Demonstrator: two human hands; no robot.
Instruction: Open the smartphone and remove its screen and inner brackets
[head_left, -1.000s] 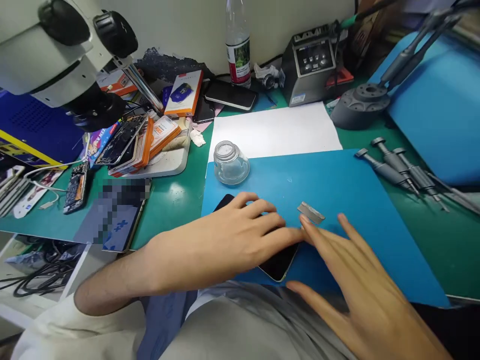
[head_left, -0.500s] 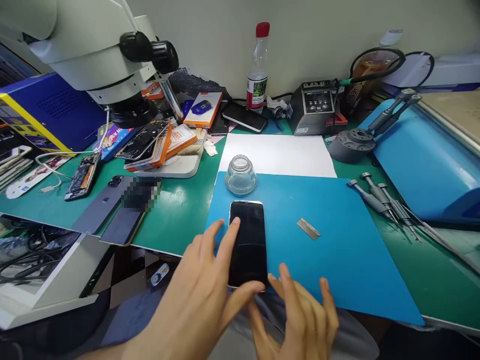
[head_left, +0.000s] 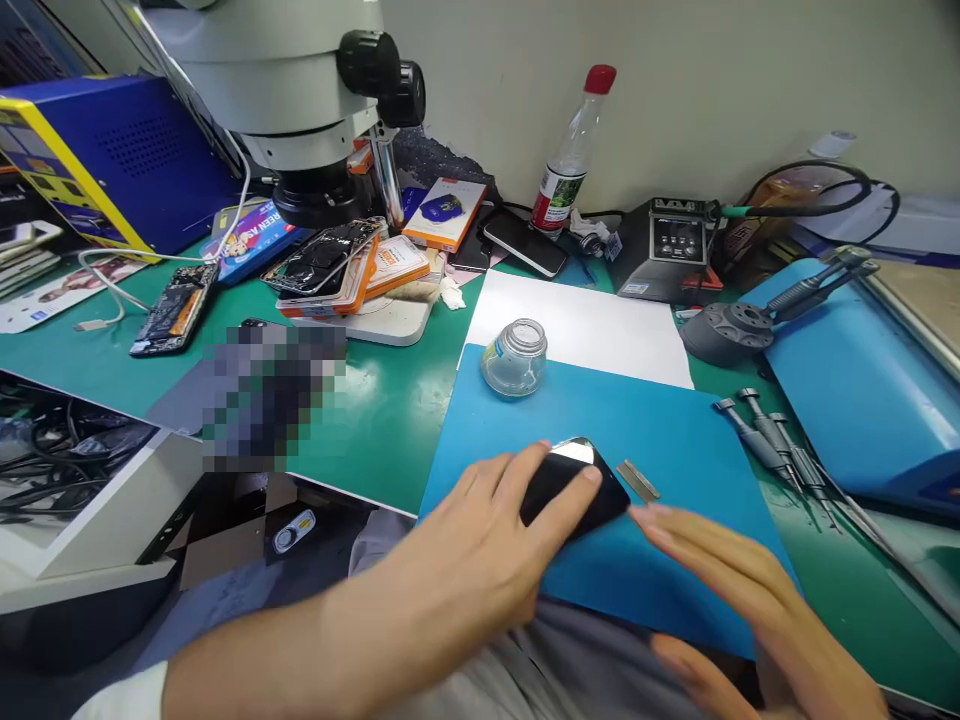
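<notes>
A black smartphone [head_left: 581, 495] lies at a slant on the blue mat [head_left: 487, 420], its glossy screen facing up. My left hand [head_left: 487, 540] reaches over it from the left, with the index finger on the screen and other fingers at the upper left edge. The left thumb is hidden. My right hand [head_left: 742, 590] is at the phone's right side, fingers stretched out and thumb apart. Its fingertips are at the phone's right corner; whether they touch it I cannot tell. Just beyond that corner lies a small flat metal blade [head_left: 638, 481].
A glass jar [head_left: 515, 360] stands behind the phone, near white paper [head_left: 577, 310]. Screwdrivers [head_left: 776, 440] and a dark round tool holder [head_left: 727, 332] are at right. A microscope [head_left: 292, 90] overhangs the left, above boxes and an opened phone [head_left: 174, 310]. A bottle [head_left: 566, 160] stands behind.
The phone has turned clockwise and shifted right, my left hand moving with it. My right hand has moved right, its fingers now extended toward the phone's corner. The camera view has also tilted.
</notes>
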